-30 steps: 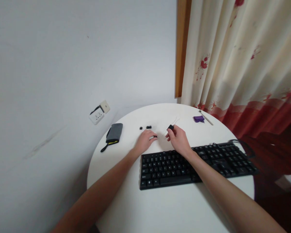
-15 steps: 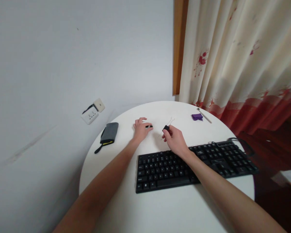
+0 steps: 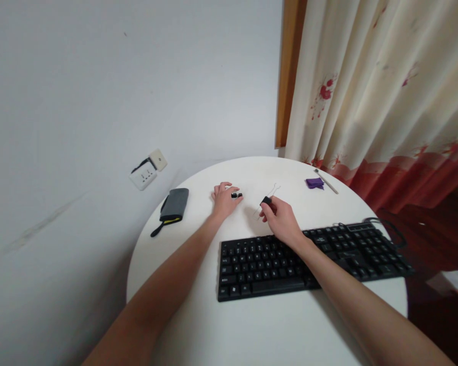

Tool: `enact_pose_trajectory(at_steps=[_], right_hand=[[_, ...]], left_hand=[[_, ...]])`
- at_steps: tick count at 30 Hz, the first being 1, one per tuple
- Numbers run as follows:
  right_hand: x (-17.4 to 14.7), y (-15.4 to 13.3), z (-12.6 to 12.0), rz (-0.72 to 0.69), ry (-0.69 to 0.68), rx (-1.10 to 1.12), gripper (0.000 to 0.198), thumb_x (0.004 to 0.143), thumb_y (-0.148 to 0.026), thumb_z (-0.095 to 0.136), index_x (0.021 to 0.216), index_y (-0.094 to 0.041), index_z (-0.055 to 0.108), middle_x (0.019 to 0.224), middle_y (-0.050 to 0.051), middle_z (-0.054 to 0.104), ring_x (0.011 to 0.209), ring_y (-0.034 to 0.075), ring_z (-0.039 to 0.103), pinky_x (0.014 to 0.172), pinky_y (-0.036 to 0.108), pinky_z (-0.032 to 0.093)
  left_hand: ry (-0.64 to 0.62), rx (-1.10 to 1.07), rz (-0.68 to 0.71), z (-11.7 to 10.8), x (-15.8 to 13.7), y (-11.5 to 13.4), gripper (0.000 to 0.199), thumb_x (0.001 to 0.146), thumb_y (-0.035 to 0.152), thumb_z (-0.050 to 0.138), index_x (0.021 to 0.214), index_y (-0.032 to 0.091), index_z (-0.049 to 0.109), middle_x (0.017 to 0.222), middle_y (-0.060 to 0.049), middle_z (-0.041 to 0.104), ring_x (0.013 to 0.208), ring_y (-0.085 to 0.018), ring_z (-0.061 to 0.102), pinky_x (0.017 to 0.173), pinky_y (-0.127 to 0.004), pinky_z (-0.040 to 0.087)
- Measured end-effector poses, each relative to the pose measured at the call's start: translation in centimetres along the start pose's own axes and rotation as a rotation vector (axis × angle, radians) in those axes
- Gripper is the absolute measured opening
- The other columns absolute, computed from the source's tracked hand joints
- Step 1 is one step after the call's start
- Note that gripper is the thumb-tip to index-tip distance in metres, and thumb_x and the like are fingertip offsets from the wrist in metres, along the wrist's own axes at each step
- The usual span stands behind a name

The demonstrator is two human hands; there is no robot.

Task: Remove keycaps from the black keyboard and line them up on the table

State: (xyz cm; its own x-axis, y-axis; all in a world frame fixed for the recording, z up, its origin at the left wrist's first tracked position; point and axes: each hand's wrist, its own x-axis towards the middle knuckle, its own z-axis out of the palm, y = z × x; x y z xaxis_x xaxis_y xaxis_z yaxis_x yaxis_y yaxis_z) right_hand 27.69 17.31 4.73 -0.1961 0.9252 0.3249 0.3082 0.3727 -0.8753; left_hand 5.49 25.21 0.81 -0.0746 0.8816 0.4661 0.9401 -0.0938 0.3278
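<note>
My left hand [image 3: 224, 201] rests on the white round table [image 3: 248, 330], its thumb and fingers apart around small black pieces [image 3: 234, 195] that look like keycaps. Whether the fingertips touch these pieces is hard to make out. To its right, my right hand [image 3: 282, 217] is closed on the black handle of a wire keycap puller [image 3: 266, 200]. Thin wires stick out from both ends of that handle. Below both hands lies a black keyboard [image 3: 267, 269], with my right wrist and forearm over its middle.
On the left of the table lies a grey pouch [image 3: 175, 203] with a strap. A folded purple cloth [image 3: 315, 183] and a slim brush [image 3: 326, 182] lie at the back right. A wall with a socket [image 3: 143, 176] borders the left side; a curtain [image 3: 366, 101] hangs behind.
The view has shifted slightly, so the table appears a little further right. At my left fingertips the small black pieces now show more clearly. My right hand keeps its hold on the keycap puller.
</note>
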Motion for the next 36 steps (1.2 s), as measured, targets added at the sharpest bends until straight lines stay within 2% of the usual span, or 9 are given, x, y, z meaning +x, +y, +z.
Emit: enact_pose_trajectory(at_steps=[12,20,27,36], right_hand=[[-0.18,-0.27,0.04,-0.009,-0.022,0.0,0.021,0.094,-0.034,0.049,0.08,-0.019,0.054,0.073,0.004,0.07,0.061,0.016,0.066,0.061,0.028,0.047],[-0.14,-0.03,0.17,-0.02,-0.024,-0.011,0.022,0.094,-0.034,0.05,0.078,-0.02,0.054,0.072,0.004,0.07,0.061,0.016,0.065,0.06,0.027,0.047],[-0.15,0.19,0.23,-0.016,-0.037,-0.004,0.02,0.094,-0.034,0.05,0.08,-0.02,0.053,0.072,0.004,0.07,0.06,0.016,0.065,0.059,0.027,0.046],[-0.25,0.2,0.17,-0.022,-0.056,-0.006,0.021,0.094,-0.034,0.049,0.08,-0.02,0.053,0.072,0.004,0.07,0.061,0.016,0.065,0.06,0.027,0.046]], left_hand=[[-0.006,0.033,-0.07,-0.58,-0.14,0.57,0.03,0.079,0.041,0.075,0.106,0.027,0.071,0.128,-0.008,0.053,0.118,-0.031,0.043,0.095,-0.045,0.036],[0.011,0.061,-0.061,-0.43,-0.2,0.39,0.03,0.078,0.042,0.074,0.105,0.029,0.072,0.128,-0.007,0.053,0.118,-0.031,0.043,0.094,-0.044,0.037],[0.002,0.039,0.01,-0.15,-0.3,0.26,0.025,0.082,0.035,0.071,0.106,0.034,0.073,0.132,-0.005,0.051,0.119,-0.031,0.042,0.095,-0.046,0.036],[-0.011,0.041,-0.012,0.04,-0.27,0.23,0.018,0.084,0.036,0.069,0.1,0.032,0.074,0.132,-0.006,0.049,0.12,-0.031,0.04,0.096,-0.046,0.036]])
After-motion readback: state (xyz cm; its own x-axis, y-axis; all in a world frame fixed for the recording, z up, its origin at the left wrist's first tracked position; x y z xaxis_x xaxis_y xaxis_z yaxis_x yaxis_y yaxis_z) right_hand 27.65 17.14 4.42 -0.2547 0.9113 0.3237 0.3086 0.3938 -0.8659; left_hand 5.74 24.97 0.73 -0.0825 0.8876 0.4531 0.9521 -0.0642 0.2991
